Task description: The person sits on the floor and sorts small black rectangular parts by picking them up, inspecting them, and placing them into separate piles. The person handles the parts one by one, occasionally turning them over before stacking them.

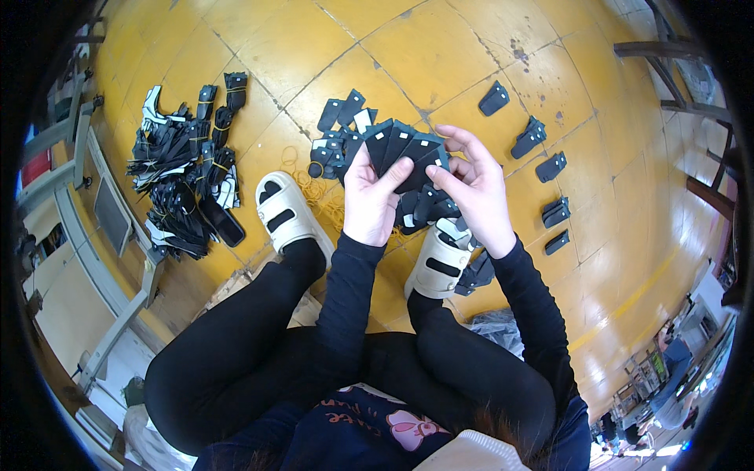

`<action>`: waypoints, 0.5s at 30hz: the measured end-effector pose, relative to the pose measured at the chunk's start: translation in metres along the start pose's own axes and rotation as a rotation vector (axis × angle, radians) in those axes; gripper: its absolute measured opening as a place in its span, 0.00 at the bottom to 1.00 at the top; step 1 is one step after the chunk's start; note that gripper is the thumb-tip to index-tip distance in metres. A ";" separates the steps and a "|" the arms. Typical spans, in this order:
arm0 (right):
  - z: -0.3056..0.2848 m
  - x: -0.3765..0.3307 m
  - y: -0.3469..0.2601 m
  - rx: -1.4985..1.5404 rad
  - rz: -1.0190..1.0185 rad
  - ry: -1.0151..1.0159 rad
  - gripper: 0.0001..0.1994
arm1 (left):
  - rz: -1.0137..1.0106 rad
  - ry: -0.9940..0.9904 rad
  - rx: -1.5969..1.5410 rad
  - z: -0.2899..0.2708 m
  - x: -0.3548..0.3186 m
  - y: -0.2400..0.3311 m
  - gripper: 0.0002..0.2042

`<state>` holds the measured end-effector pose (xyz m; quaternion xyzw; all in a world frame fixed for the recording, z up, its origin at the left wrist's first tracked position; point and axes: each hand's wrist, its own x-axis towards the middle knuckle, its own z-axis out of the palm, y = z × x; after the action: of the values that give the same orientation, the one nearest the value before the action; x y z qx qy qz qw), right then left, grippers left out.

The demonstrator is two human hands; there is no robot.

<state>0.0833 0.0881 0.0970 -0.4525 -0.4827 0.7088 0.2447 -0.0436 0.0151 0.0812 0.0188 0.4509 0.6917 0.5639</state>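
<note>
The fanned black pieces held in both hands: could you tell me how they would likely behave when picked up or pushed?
The fanned black pieces look flat and thin, so probably light. They stay straight past the left hand and right hand, suggesting some stiffness. Being flat, they should slide rather than roll, like the bundles lying on the yellow tiled floor.

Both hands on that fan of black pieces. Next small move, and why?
Probably square the fan of flat black pieces into one stack. The left hand pinches its lower ends while the right hand touches its right edge; the pieces are splayed, not aligned. Yellow rubber bands lie on the floor beside the cream sandal.
</note>
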 end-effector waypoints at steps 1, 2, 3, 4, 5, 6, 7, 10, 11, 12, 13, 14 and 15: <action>-0.003 0.001 0.003 -0.009 0.002 -0.001 0.21 | 0.022 -0.020 0.031 0.002 0.000 -0.001 0.21; -0.005 0.001 0.006 -0.019 0.004 -0.002 0.20 | 0.017 -0.026 0.055 0.000 0.000 -0.005 0.22; -0.007 0.002 0.008 -0.051 0.016 -0.002 0.18 | 0.018 -0.029 0.083 -0.002 0.002 -0.007 0.23; -0.009 0.003 0.009 -0.082 0.029 -0.002 0.17 | 0.018 -0.032 0.111 -0.005 0.002 -0.009 0.24; -0.011 0.004 0.009 -0.114 0.042 -0.002 0.15 | -0.014 -0.027 0.108 -0.007 0.002 -0.009 0.27; -0.012 0.004 0.008 -0.157 0.005 0.032 0.14 | -0.024 -0.031 0.099 -0.006 0.001 -0.010 0.26; -0.011 0.004 0.007 -0.201 -0.032 0.065 0.12 | -0.034 -0.036 0.091 -0.005 0.001 -0.011 0.26; -0.010 0.005 0.001 -0.367 -0.117 0.119 0.09 | -0.053 -0.052 0.113 -0.010 0.002 -0.015 0.25; -0.010 0.004 0.000 -0.429 -0.142 0.129 0.08 | -0.058 -0.057 0.131 -0.012 0.002 -0.016 0.25; -0.012 0.003 0.002 -0.441 -0.142 0.132 0.08 | -0.060 -0.058 0.153 -0.013 0.000 -0.016 0.25; -0.013 0.002 0.006 -0.452 -0.142 0.136 0.08 | -0.069 -0.053 0.152 -0.013 -0.002 -0.017 0.25; -0.014 0.000 0.008 -0.463 -0.142 0.139 0.08 | -0.077 -0.047 0.151 -0.013 -0.004 -0.018 0.25; -0.016 -0.001 0.007 -0.452 -0.173 0.115 0.07 | -0.085 -0.046 0.147 -0.013 -0.003 -0.019 0.25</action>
<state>0.0984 0.0920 0.0885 -0.4924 -0.6511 0.5323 0.2240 -0.0345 0.0039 0.0628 0.0570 0.4879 0.6314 0.6001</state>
